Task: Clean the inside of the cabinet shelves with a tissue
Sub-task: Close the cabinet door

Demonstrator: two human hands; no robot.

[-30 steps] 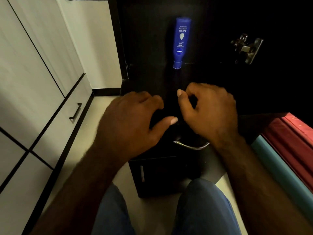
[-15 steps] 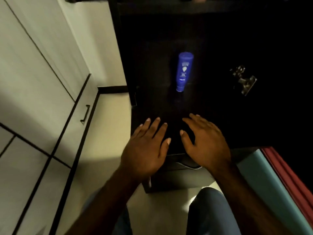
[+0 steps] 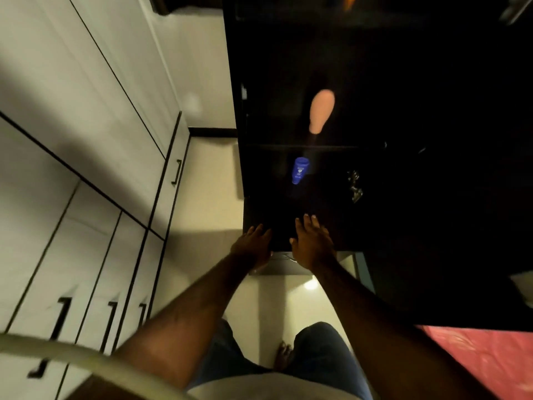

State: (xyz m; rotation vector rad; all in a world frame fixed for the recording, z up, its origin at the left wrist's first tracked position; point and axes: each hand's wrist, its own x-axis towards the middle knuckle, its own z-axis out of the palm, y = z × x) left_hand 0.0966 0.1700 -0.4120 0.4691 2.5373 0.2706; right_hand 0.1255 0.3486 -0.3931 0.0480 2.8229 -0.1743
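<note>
The dark cabinet (image 3: 375,82) fills the upper right, its inside nearly black. A blue lotion bottle (image 3: 300,170) stands on a lower shelf and a peach bottle (image 3: 320,111) on the shelf above. My left hand (image 3: 253,245) lies with relaxed fingers at the front edge of the lowest dark surface. My right hand (image 3: 313,243) rests flat beside it, fingers spread and pointing into the cabinet. Neither hand holds anything. No tissue is visible.
White wardrobe doors and drawers with black handles (image 3: 176,171) line the left. A metal hinge (image 3: 354,184) glints inside the cabinet. A red cloth (image 3: 484,359) lies at the lower right. Pale floor (image 3: 207,197) runs between wardrobe and cabinet, with my knees below.
The view has pulled back and up, revealing a higher shelf with the peach bottle. Both hands uncurled from near the drawer handle and now lie flat at the cabinet's front edge.
</note>
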